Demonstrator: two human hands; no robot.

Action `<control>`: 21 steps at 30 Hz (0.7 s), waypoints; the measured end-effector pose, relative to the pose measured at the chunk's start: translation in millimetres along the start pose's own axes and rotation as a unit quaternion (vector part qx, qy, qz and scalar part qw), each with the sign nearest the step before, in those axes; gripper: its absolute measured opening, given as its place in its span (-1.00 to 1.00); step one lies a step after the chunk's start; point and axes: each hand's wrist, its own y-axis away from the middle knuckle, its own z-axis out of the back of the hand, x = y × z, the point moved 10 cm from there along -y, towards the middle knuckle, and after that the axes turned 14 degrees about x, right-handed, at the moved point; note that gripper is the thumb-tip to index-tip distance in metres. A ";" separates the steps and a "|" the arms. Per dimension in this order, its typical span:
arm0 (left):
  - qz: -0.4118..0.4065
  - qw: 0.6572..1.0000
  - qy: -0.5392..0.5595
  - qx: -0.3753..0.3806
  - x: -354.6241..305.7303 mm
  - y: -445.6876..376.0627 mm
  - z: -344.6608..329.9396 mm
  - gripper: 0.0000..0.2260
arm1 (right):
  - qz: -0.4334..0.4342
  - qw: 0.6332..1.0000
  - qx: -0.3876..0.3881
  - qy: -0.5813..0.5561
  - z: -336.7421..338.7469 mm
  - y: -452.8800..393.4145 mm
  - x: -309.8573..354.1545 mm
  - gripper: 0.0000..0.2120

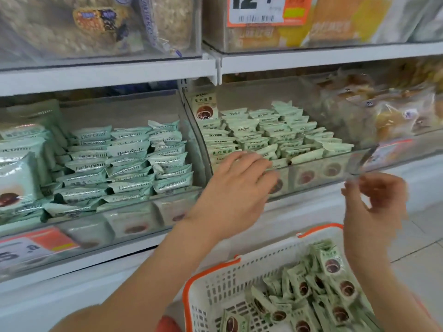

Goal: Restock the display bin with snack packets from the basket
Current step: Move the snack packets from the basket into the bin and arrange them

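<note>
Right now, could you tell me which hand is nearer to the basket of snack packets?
Right. The right hand hangs just above the basket at its far rim; the left hand reaches up over the display bin front edge, farther away.

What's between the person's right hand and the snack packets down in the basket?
Nothing: in the head view the right hand hangs in open air above the packets in the basket.

White store shelving (311,59) stands above a pale tiled floor (422,238), evenly lit.
</note>
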 end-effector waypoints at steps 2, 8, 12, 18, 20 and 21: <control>-0.025 0.999 0.019 -0.031 -29.9 4.9 4.4 -0.72 | -0.058 0.996 -0.055 0.028 43.6 36.2 -34.3 -0.74; -0.063 0.974 0.114 0.183 -105.2 32.8 -103.3 -0.80 | -0.438 0.864 0.205 0.143 44.5 171.6 -198.8 -0.85; 0.107 0.871 0.258 0.405 -117.3 104.4 -225.3 -0.79 | -0.562 0.698 0.405 0.179 24.7 266.2 -254.2 -0.69; 0.285 0.689 0.340 0.573 -123.0 232.4 -342.7 -0.78 | -0.555 0.557 0.572 0.232 7.8 350.9 -292.2 -0.44; 0.321 0.660 0.333 0.592 -114.6 255.6 -364.4 -0.64 | -0.537 0.580 0.560 0.247 0.1 355.4 -303.4 -0.35; 0.335 0.654 0.324 0.596 -110.1 264.4 -374.4 -0.57 | -0.527 0.599 0.548 0.252 -5.6 354.4 -308.0 -0.32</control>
